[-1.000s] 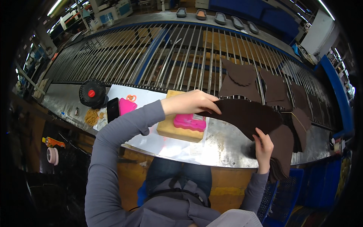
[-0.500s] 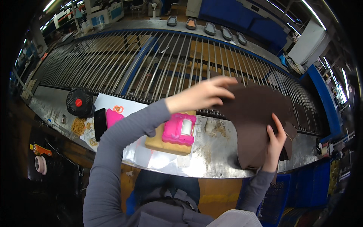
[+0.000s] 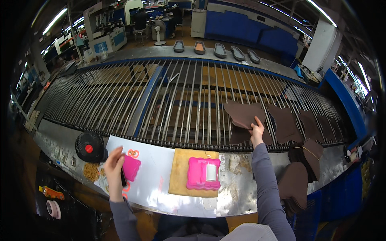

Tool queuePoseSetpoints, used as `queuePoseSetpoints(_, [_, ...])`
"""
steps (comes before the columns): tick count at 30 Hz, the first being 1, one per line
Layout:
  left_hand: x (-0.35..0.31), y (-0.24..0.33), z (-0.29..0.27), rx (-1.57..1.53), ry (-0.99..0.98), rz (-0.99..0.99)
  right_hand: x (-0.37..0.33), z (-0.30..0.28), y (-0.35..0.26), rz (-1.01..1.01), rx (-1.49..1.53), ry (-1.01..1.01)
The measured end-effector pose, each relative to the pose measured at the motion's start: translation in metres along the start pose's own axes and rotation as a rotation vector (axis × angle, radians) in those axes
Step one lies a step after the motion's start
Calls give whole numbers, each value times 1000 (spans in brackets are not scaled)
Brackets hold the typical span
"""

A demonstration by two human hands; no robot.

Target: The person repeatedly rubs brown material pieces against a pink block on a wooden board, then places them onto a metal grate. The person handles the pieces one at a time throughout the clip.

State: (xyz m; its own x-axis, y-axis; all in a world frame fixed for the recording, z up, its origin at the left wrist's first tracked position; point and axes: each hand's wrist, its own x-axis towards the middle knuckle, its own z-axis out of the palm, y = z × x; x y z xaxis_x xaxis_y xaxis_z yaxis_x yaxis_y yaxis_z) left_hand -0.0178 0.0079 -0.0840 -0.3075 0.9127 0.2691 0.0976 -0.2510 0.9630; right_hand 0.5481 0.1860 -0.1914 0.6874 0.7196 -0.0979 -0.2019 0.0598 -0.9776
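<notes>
My right hand [image 3: 257, 131] grips the edge of a flat dark brown cut-out piece [image 3: 242, 114] over the metal rods. Beneath it, part of another brown piece [image 3: 239, 135] shows. To its right, several like pieces [image 3: 286, 125] lie in a row on the rods. My left hand [image 3: 114, 168] is raised over the left of the table, fingers loosely bent and thumb apart, with nothing visible in it. Beside it are a pink wavy-edged tray [image 3: 132, 168] and a dark phone, mostly hidden by the hand. A loose stack of brown pieces [image 3: 292, 180] overhangs the near table edge.
A rubber-banded brown stack [image 3: 311, 154] lies at the right. Mid-table, a pink case with a white roll [image 3: 198, 172] rests on a tan block [image 3: 180, 170]. A black fan [image 3: 89, 147] and rubber bands [image 3: 93, 172] sit left. Shallow trays [image 3: 220, 50] line the far ledge.
My right hand has left the stack and moved forward over the rods with a brown piece. My left hand has swung from the stack to the left side. The view has shifted, showing the row of pieces.
</notes>
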Motion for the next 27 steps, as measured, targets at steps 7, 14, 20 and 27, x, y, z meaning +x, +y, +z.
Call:
queuePoseSetpoints(7, [-48, -38, -23, -132, 108, -191, 1, -21, 20, 210, -53, -61])
queuePoseSetpoints(14, [-68, -19, 22, -94, -44, -239, -176, -76, -100, 30, -73, -400])
queuePoseSetpoints(20, [-69, -3, 34, -54, -170, -183, -250, -240, -139, -603, -841, 163])
queuePoseSetpoints(27, [-78, 6, 47, -26, -192, -136, -272, -375, -84, -255, -1145, 493])
